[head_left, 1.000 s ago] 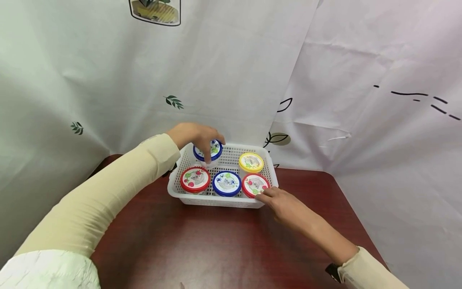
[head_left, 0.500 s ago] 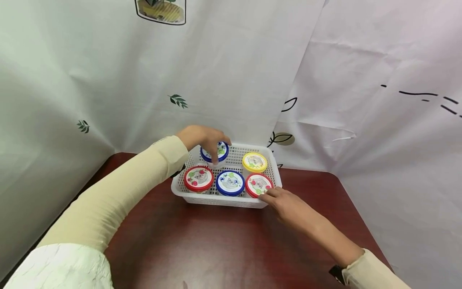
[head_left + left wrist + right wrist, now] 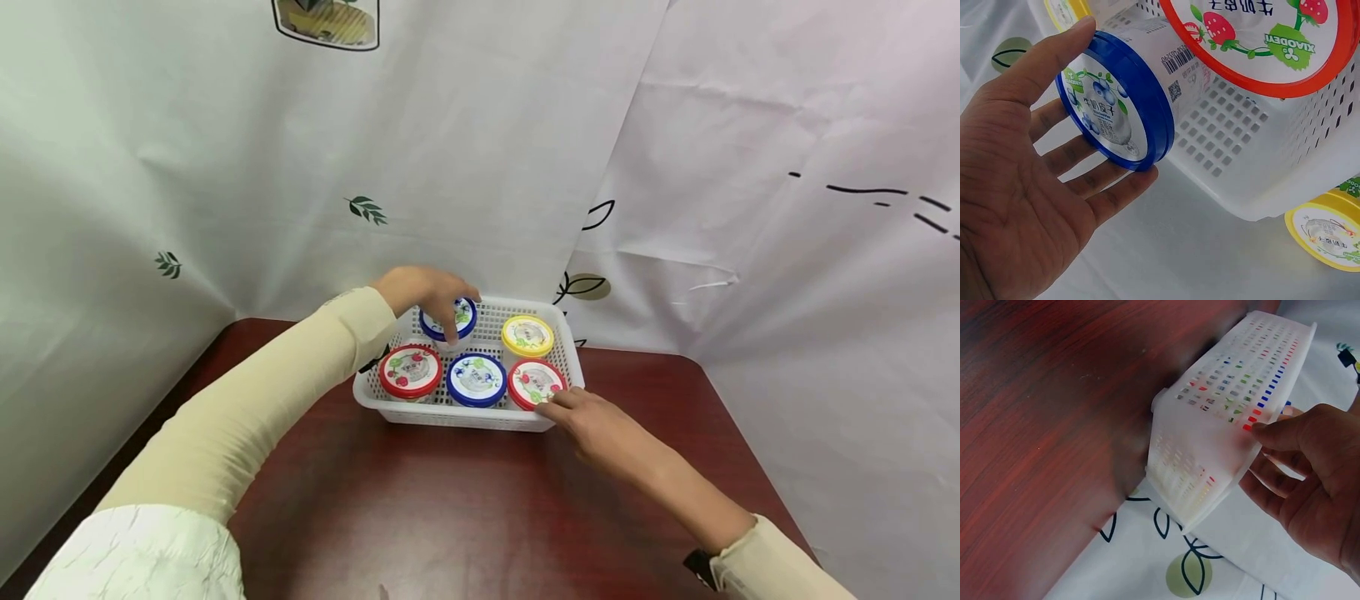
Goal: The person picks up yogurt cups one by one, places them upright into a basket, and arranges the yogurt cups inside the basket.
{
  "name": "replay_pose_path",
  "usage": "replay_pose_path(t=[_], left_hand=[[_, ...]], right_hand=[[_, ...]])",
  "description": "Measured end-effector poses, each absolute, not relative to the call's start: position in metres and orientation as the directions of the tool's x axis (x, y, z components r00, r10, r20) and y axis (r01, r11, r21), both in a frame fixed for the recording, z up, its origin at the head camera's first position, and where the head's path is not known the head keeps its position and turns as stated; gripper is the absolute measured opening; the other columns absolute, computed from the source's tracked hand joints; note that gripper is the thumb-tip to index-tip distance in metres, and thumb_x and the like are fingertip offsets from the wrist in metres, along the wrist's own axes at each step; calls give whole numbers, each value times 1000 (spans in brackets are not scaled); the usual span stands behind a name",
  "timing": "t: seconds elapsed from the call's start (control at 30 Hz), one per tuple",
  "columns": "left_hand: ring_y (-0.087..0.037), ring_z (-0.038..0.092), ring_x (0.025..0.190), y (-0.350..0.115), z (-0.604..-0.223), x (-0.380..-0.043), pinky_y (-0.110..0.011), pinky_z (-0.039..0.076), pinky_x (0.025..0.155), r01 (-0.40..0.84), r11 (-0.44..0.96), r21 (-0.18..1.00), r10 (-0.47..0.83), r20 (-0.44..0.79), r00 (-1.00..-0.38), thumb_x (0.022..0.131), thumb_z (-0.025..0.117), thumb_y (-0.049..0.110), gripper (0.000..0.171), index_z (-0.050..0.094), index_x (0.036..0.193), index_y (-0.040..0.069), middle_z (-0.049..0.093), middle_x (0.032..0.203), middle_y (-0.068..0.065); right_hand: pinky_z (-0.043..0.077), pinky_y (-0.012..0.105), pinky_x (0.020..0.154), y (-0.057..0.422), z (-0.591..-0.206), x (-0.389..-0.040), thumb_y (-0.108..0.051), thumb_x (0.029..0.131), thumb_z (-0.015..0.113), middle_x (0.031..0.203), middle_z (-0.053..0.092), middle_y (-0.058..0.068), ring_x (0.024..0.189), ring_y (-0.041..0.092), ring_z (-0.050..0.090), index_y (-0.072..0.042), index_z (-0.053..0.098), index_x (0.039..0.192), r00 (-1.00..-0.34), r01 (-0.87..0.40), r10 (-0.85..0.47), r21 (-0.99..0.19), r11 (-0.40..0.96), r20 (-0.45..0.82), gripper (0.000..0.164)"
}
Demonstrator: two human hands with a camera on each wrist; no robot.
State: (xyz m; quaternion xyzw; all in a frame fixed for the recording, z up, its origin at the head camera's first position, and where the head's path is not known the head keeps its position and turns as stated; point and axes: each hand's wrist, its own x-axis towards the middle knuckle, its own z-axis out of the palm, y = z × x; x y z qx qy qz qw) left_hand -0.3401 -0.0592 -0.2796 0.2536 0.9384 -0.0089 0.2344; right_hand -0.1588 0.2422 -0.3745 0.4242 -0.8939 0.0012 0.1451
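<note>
A white perforated plastic basket (image 3: 468,419) on the table holds several clear plastic tubs with printed lids. My left hand (image 3: 431,293) grips a blue-lidded tub (image 3: 1107,103) at the basket's back left, thumb on one side of the lid and fingers spread around the other. In the front row sit a red-lidded tub (image 3: 411,372), a second blue-lidded tub (image 3: 476,380) and another red-lidded tub (image 3: 537,383). Behind the latter stands a yellow-lidded tub (image 3: 527,335). My right hand (image 3: 1310,469) pinches the basket's rim near its front right corner, thumb outside.
The basket stands toward the back of a dark red wooden table (image 3: 450,500), close to a hanging white cloth (image 3: 480,167) with leaf prints. In the left wrist view, another yellow-lidded tub (image 3: 1329,234) shows outside the basket wall.
My left hand and the blue-lidded tub have shifted slightly right and down within the basket. The right hand stays at the rim. The head view has moved a little.
</note>
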Motion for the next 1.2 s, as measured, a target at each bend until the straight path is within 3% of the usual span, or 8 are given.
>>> replay_pose_path(t=[0.1,0.33,0.77,0.87,1.1,1.2], left_hand=[[-37,31,174,-59,-282,-341,-59,30,140,472,876,102,464,-448,-764,96,90,42,104,31,180,22,34,186,-12],[-37,31,174,-55,-286,-341,-52,28,142,445,885,135,457,-433,-777,99,87,45,112,19,180,6,32,185,-18],[-36,47,164,-50,-297,-342,-51,41,136,485,859,165,506,-421,-753,99,88,40,95,36,171,5,51,172,-19],[-36,44,166,-48,-301,-343,-52,39,137,494,854,162,512,-427,-745,100,87,41,96,35,172,6,49,174,-19],[-36,26,175,-42,-305,-346,-56,29,141,493,861,126,489,-470,-735,105,80,44,98,24,180,14,27,187,-16],[-37,27,175,-41,-307,-346,-57,31,140,492,863,113,481,-479,-734,106,79,45,97,24,181,17,26,188,-16]], right_hand=[[66,42,96,242,-375,-159,10,89,80,114,78,9,106,26,76,-11,79,128,-600,-758,-757,118,641,258,44],[66,43,97,243,-375,-159,10,89,81,115,79,10,106,26,76,-11,79,128,-604,-756,-756,117,644,252,45],[66,43,99,242,-375,-159,8,90,81,117,79,10,109,27,77,-11,79,129,-618,-751,-748,99,653,242,43],[66,44,100,242,-375,-159,7,91,81,118,80,10,110,27,77,-11,79,129,-623,-749,-746,97,656,235,43],[66,44,101,242,-375,-159,7,90,83,120,80,11,111,28,77,-11,79,131,-636,-739,-738,95,666,224,45],[66,45,101,242,-375,-159,6,90,83,120,80,11,111,28,77,-11,79,131,-633,-741,-740,96,664,227,45]])
